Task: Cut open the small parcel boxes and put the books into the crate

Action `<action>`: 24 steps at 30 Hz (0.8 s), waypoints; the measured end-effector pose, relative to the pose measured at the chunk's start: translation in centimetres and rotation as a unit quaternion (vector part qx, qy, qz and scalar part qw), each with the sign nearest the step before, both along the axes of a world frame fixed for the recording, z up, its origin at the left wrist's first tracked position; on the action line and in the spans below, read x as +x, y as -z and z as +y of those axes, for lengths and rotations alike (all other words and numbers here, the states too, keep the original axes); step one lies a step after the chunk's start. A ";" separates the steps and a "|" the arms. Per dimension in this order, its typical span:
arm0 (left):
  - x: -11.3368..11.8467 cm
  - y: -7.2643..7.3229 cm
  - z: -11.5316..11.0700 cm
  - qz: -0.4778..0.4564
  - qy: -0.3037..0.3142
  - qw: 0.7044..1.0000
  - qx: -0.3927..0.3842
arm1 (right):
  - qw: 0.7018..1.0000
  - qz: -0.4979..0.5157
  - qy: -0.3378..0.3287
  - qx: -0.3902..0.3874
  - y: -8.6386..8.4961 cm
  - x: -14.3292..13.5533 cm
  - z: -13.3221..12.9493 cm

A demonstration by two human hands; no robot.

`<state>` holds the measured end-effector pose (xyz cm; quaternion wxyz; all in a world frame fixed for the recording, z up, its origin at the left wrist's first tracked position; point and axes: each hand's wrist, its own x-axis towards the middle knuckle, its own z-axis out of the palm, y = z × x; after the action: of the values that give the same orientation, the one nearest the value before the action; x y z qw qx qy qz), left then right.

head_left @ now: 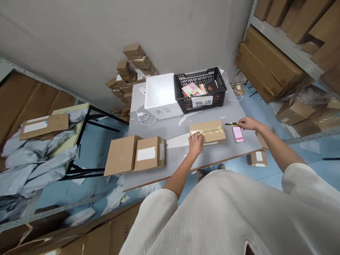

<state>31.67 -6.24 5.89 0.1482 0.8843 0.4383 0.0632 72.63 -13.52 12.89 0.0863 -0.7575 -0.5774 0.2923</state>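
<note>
A taped cardboard box (pixel 212 136) lies near the front edge of the grey table (pixel 172 125). My left hand (pixel 196 142) rests on the left end of this box, its fingers bent over the top; whether it grips the box is unclear. To the right of the box, my right hand (pixel 248 123) holds a yellow and black utility knife (pixel 234 124), the dark blade pointing left toward the box. Just below the knife lies a phone (pixel 238 135) with a pink and white screen. Clear tape runs along the top of the box.
Two cardboard boxes (pixel 150 153) stand at the table's left front. A white foam box (pixel 164 109) and a black crate (pixel 221 97) holding books stand at the back. White cables lie beside both. Shelves with cartons (pixel 265 67) stand right; grey parcels (pixel 39 156) lie left.
</note>
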 end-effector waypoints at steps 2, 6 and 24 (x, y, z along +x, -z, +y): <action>2.3 -0.2 0.1 -0.008 0.058 0.998 -0.018 | 0.999 0.046 0.003 -0.017 0.3 -0.3 -0.5; 7.0 -0.2 0.6 0.013 0.117 0.992 -0.050 | 0.995 0.092 0.025 0.005 1.5 -1.4 -1.2; 11.5 -1.3 2.3 0.153 0.089 0.978 -0.110 | 0.991 0.010 -0.129 -0.011 3.5 -0.5 2.5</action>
<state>43.19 -3.95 7.23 0.1807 0.8972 0.3797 -0.1352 72.18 -10.98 9.39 0.0449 -0.6744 -0.6664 0.3149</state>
